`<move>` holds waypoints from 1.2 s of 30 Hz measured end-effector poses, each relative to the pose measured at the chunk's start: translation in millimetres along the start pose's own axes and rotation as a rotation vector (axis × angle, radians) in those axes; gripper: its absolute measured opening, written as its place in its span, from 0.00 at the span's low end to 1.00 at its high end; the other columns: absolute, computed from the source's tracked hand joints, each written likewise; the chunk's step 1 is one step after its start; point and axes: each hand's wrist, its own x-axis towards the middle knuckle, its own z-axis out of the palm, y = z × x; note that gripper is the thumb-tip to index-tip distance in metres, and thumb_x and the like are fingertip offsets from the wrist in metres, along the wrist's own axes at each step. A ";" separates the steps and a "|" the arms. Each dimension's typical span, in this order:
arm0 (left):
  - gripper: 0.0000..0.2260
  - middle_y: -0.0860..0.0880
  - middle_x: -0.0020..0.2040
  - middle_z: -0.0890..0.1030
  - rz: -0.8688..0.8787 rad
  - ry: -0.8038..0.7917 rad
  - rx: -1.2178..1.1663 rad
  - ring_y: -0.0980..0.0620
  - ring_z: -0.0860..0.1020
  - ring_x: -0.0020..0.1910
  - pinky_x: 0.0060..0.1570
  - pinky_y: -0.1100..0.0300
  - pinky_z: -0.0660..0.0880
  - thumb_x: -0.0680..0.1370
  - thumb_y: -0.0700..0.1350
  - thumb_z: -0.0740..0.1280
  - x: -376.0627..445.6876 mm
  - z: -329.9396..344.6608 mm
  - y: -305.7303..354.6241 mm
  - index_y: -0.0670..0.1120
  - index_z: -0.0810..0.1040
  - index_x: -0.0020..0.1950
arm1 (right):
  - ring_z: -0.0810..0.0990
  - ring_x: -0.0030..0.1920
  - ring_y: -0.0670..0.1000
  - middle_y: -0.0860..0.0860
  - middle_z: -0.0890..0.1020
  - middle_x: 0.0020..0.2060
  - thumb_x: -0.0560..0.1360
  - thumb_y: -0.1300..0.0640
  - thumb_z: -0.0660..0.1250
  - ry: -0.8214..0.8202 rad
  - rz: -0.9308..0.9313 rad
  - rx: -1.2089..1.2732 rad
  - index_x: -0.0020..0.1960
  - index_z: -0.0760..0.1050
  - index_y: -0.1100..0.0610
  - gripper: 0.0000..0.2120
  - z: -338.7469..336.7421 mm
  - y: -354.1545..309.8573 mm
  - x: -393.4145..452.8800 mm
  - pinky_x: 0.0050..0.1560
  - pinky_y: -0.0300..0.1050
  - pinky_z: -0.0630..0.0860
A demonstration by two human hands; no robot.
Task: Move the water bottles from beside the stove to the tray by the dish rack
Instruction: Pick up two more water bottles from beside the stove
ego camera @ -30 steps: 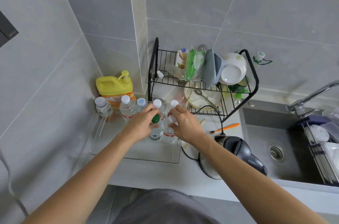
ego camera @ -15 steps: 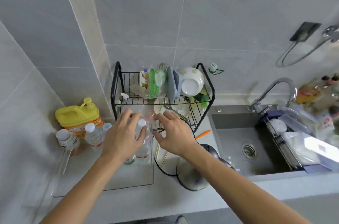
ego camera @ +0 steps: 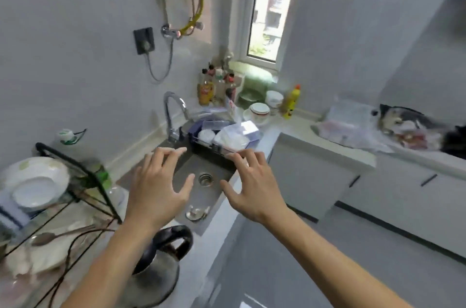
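Note:
My left hand (ego camera: pixel 158 186) and my right hand (ego camera: pixel 254 186) hover side by side above the sink (ego camera: pixel 201 196), fingers spread and holding nothing. The black wire dish rack (ego camera: pixel 83 181) with a white bowl in it stands at the left edge. The tray and the water bottles on it are out of view. The stove area (ego camera: pixel 454 146) lies at the far right, with plastic bags beside it; no water bottles can be made out there.
A dark kettle (ego camera: pixel 161 257) sits on the counter under my left forearm. A faucet (ego camera: pixel 174 113) and a basket of dishes (ego camera: pixel 227 136) stand behind the sink. Bowls, sauce bottles and a yellow bottle (ego camera: pixel 290 101) crowd the window corner. Floor opens to the right.
Both hands have let go of the bottles on the tray and opened. The view has swung right, from the tray and rack to the sink and far counter.

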 end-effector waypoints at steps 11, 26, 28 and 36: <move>0.30 0.54 0.65 0.74 0.423 -0.303 -0.184 0.48 0.73 0.65 0.60 0.49 0.76 0.74 0.61 0.66 74.1 189.0 295.4 0.56 0.71 0.76 | 0.68 0.69 0.50 0.46 0.71 0.66 0.76 0.36 0.61 0.173 0.585 -0.118 0.75 0.68 0.47 0.31 -136.7 290.5 -133.2 0.69 0.50 0.71; 0.31 0.50 0.64 0.74 0.853 -0.510 -0.284 0.46 0.72 0.64 0.56 0.49 0.75 0.76 0.63 0.63 80.1 382.4 684.3 0.54 0.70 0.77 | 0.68 0.68 0.51 0.46 0.72 0.64 0.76 0.38 0.64 0.394 1.045 -0.180 0.75 0.68 0.48 0.30 -291.2 564.9 -300.4 0.69 0.53 0.71; 0.30 0.50 0.65 0.74 0.885 -0.535 -0.319 0.47 0.72 0.66 0.57 0.49 0.74 0.77 0.62 0.65 85.3 411.9 729.0 0.54 0.68 0.78 | 0.68 0.68 0.50 0.46 0.71 0.64 0.77 0.38 0.65 0.402 1.076 -0.208 0.75 0.67 0.48 0.30 -303.0 602.3 -311.4 0.69 0.52 0.72; 0.33 0.53 0.67 0.71 0.994 -0.652 -0.448 0.49 0.70 0.67 0.61 0.50 0.75 0.74 0.60 0.71 142.9 544.5 915.0 0.56 0.66 0.78 | 0.69 0.68 0.49 0.44 0.71 0.64 0.76 0.39 0.67 0.435 1.218 -0.267 0.75 0.67 0.47 0.30 -367.5 785.1 -326.7 0.67 0.53 0.74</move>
